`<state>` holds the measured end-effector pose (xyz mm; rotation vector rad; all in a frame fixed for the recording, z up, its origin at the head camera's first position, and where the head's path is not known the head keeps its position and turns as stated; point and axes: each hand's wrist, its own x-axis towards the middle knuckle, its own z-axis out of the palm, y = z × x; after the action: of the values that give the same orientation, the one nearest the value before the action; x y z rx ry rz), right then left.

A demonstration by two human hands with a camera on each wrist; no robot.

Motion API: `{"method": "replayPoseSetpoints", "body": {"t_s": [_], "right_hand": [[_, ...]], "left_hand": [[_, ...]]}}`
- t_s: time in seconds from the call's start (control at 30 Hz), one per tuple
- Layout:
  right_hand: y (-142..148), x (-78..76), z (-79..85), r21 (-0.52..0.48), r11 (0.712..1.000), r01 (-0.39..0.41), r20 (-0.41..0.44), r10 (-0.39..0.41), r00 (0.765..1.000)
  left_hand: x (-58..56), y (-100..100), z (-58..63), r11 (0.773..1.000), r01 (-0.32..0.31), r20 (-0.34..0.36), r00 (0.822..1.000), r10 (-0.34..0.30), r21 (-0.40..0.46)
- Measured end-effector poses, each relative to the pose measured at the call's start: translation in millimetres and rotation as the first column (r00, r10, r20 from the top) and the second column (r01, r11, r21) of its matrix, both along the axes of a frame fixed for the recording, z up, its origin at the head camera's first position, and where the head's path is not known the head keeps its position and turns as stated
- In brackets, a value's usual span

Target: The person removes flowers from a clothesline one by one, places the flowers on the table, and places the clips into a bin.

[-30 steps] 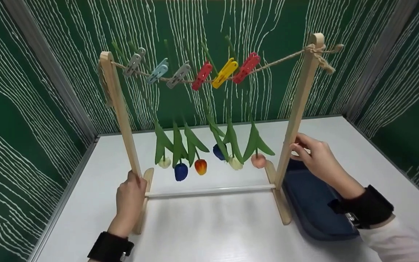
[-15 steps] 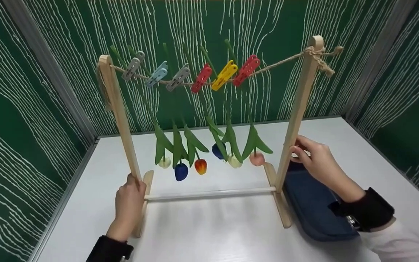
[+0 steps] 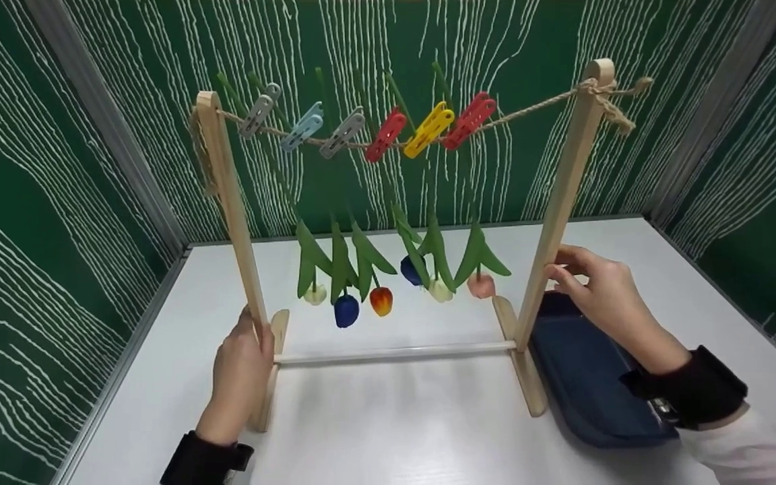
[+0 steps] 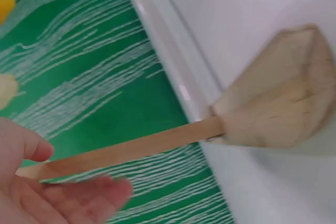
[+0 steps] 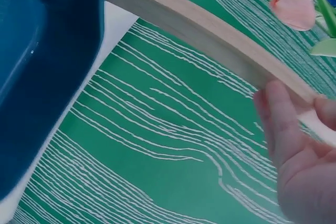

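Note:
A wooden rack with two posts stands on the table. Its rope [image 3: 536, 108] carries several plastic clothespins, among them a yellow clothespin [image 3: 429, 130] and a light blue clothespin [image 3: 302, 128]. Artificial tulips hang head-down from them, including an orange tulip [image 3: 380, 301] and a pink tulip [image 3: 481, 285]. Low on the left post [image 3: 233, 195] is my left hand [image 3: 243, 374]; in the left wrist view its fingers [image 4: 100, 195] look straight and blurred, with the post between them and the thumb. Higher up, my right hand [image 3: 600, 289] pinches the right post [image 5: 199, 27] between thumb and fingers.
A dark blue tray [image 3: 597, 384] lies beside the rack's right foot [image 3: 529, 391], under my right forearm. A white crossbar [image 3: 395, 351] joins the posts low down. Green panels [image 3: 388, 40] with white wavy lines enclose the white table [image 3: 388, 431].
Rack and tray have shifted slightly right in the head view, along with the background. My left hand's fingers have loosened from around the left post. The right hand keeps its pinch.

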<state>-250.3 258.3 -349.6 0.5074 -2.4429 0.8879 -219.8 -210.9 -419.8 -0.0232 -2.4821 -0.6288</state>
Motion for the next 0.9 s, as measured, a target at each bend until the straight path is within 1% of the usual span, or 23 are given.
{"method": "replayPoseSetpoints", "body": {"t_s": [0.03,0.07,0.1,0.13,0.17,0.2,0.23,0.27,0.3,0.33,0.37,0.4,0.43,0.5,0.53,0.57,0.63,0.7,0.77,0.8,0.83,0.9], "right_hand": [[0,3.2,5.0,0.028,0.999,0.031,-0.037,-0.030,0.999],[0,7.0,11.1,0.048,0.998,0.051,-0.071,-0.048,0.996],[0,11.3,18.5,0.071,0.996,0.062,-0.106,-0.054,0.993],[0,16.4,26.7,0.081,0.995,0.055,-0.130,-0.044,0.990],[-2,21.9,36.2,0.093,0.995,0.046,-0.151,-0.031,0.988],[-4,27.7,46.6,0.104,0.994,0.027,-0.170,-0.009,0.985],[-7,33.4,57.8,0.113,0.994,-0.004,-0.183,0.025,0.983],[-10,39.1,69.5,0.118,0.992,-0.042,-0.194,0.065,0.979],[-15,44.5,81.9,0.122,0.989,-0.080,-0.202,0.104,0.974],[-20,49.2,94.4,0.117,0.986,-0.122,-0.206,0.144,0.968],[-26,53.0,107.1,0.121,0.981,-0.154,-0.221,0.178,0.959],[-33,57.8,120.9,0.127,0.975,-0.184,-0.239,0.210,0.948],[-40,60.8,134.0,0.135,0.968,-0.211,-0.256,0.240,0.936],[-53,63.6,158.0,0.158,0.961,-0.226,-0.276,0.263,0.925],[-59,62.4,168.0,0.174,0.959,-0.224,-0.283,0.266,0.922],[-63,59.7,177.0,0.195,0.958,-0.211,-0.290,0.262,0.920],[-69,49.2,190.3,0.230,0.957,-0.179,-0.276,0.241,0.931],[-73,35.8,199.5,0.258,0.956,-0.140,-0.228,0.201,0.953],[-77,23.6,207.3,0.274,0.955,-0.112,-0.144,0.155,0.977],[-79,18.8,210.6,0.281,0.954,-0.101,-0.097,0.133,0.986],[-81,15.1,213.9,0.273,0.957,-0.098,-0.044,0.114,0.993],[-86,9.4,219.5,0.261,0.960,-0.096,0.037,0.089,0.995]], "left_hand": [[2.9,2,6.1,1.000,-0.004,-0.050,0.999,0.003,-0.012],[6.6,4,13.3,1.000,-0.006,-0.117,0.993,0.003,-0.026],[10.3,8,21.5,1.000,0.000,-0.202,0.979,-0.006,-0.027],[15.2,13,30.4,1.000,0.013,-0.282,0.959,-0.021,-0.028],[20.1,20,39.9,0.999,0.041,-0.361,0.931,-0.050,-0.032],[25.2,28,49.3,0.995,0.091,-0.426,0.900,-0.097,-0.034],[29.9,38,58.3,0.987,0.158,-0.481,0.863,-0.155,-0.033],[34.5,50,66.5,0.971,0.235,-0.520,0.826,-0.219,-0.036],[38.0,63,73.7,0.946,0.321,-0.546,0.786,-0.289,-0.040],[41.4,77,80.0,0.913,0.404,-0.548,0.754,-0.362,-0.048],[43.6,90,85.5,0.869,0.491,-0.537,0.720,-0.439,-0.052],[45.4,104,90.6,0.819,0.571,-0.510,0.692,-0.511,-0.045],[45.9,118,95.1,0.766,0.642,-0.492,0.658,-0.570,-0.030],[45.4,143,103.9,0.672,0.740,-0.428,0.614,-0.663,0.020],[44.2,154,108.4,0.634,0.772,-0.394,0.599,-0.697,0.053],[42.3,164,112.9,0.604,0.792,-0.363,0.591,-0.721,0.090],[35.4,182,121.5,0.560,0.812,-0.322,0.580,-0.748,0.162],[27.0,195,130.4,0.532,0.807,-0.267,0.588,-0.764,0.255],[17.7,206,137.9,0.512,0.779,-0.228,0.606,-0.762,0.361],[13.3,211,141.4,0.508,0.758,-0.214,0.621,-0.754,0.408],[9.3,215,144.7,0.516,0.732,-0.200,0.643,-0.740,0.445],[0.7,223,149.5,0.531,0.689,-0.184,0.680,-0.710,0.493]]}}
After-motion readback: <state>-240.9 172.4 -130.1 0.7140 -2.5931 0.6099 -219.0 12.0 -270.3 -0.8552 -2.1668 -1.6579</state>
